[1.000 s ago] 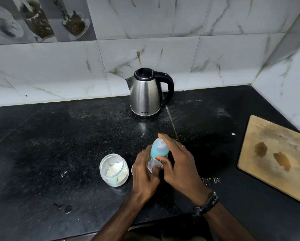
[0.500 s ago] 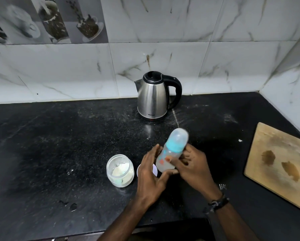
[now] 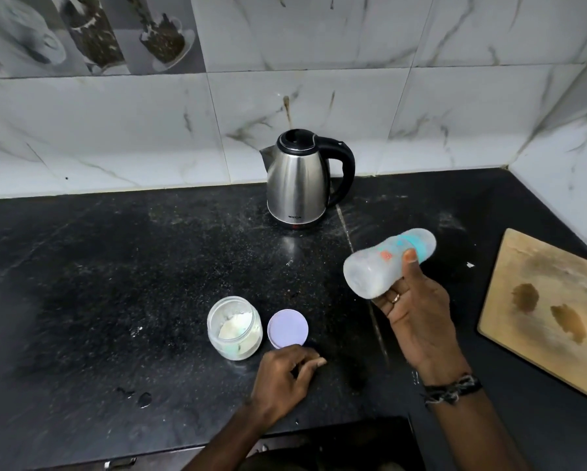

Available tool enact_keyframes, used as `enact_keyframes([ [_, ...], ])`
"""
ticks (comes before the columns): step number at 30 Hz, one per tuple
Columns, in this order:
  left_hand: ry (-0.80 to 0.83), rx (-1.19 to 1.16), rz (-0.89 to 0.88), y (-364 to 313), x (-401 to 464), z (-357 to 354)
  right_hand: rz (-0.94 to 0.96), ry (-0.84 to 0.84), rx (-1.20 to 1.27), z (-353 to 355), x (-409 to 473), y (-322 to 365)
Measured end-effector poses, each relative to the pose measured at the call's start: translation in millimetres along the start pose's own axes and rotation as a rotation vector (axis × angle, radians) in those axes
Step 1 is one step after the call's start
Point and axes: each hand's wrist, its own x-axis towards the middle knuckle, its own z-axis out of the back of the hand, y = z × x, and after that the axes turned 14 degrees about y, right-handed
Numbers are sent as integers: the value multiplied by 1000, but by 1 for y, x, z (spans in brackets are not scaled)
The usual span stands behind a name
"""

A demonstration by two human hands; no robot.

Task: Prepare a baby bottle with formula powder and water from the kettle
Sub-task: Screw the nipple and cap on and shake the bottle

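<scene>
My right hand (image 3: 412,311) grips a clear baby bottle (image 3: 377,266) with a teal collar and cap, holding it tilted almost sideways above the black counter, cap end pointing right. An open glass jar (image 3: 234,329) with white formula powder stands on the counter, its pale lilac lid (image 3: 287,328) lying flat just to its right. Just below the lid my left hand (image 3: 285,372) rests on the counter, fingers loosely curled and holding nothing. A steel electric kettle (image 3: 299,181) with a black handle stands at the back by the wall.
A wooden cutting board (image 3: 550,307) lies at the right edge of the black counter (image 3: 115,283). Marble-look tiled walls close off the back and the right corner. Small wet spots sit near the counter's front edge.
My right hand has lifted the bottle up and to the right and tipped it sideways. My left hand let go of the bottle and dropped to the counter, uncovering the lid.
</scene>
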Motion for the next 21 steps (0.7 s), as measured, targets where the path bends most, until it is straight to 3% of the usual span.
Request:
enact_keyframes([
  [5, 5, 33, -2, 17, -3, -3, -24, 74, -219, 2, -3, -10],
  [9, -16, 35, 37, 20, 0, -6, -39, 28, 108, 7, -2, -16],
  [13, -31, 5, 33, 22, 0, -6, 3, 65, -200, 4, -4, -29],
  [17, -52, 16, 25, 23, -1, -6, 4, 67, 61, 4, -1, -31],
  [21, -53, 18, 23, 24, -1, -5, 37, 109, -268, -1, 2, -28],
])
